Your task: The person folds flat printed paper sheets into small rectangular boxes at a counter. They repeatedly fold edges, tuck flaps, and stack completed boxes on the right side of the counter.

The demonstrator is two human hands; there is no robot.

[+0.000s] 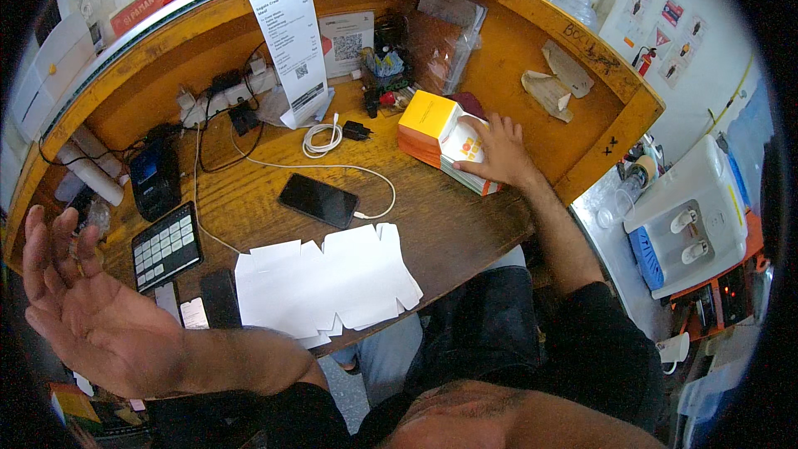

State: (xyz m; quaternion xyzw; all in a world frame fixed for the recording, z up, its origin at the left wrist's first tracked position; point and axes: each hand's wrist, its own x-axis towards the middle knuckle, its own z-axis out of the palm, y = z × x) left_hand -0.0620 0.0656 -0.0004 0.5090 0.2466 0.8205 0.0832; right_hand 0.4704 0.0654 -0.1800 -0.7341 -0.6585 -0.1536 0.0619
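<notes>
My right hand point(504, 154) is at the right end of a stack of flat, folded cartons point(430, 113), yellow and white on top with orange and white edges. Its thumb and index finger curve over the white end of the stack, while the other fingers stick up. Raised at the left, my left hand point(108, 316) has its palm up and fingers apart, holding nothing. White paper sheets point(324, 283) with notched edges lie at the desk's front edge. Behind them is a black phone point(318, 199) with a white cable plugged in.
To the left lie a tablet point(166, 247) and a dark phone point(219, 299), with a black card terminal point(155, 176) behind. A coiled white cable point(322, 140) and black charger point(357, 130) sit mid-desk. A long receipt point(288, 50) hangs at the back. A water dispenser point(690, 216) stands right.
</notes>
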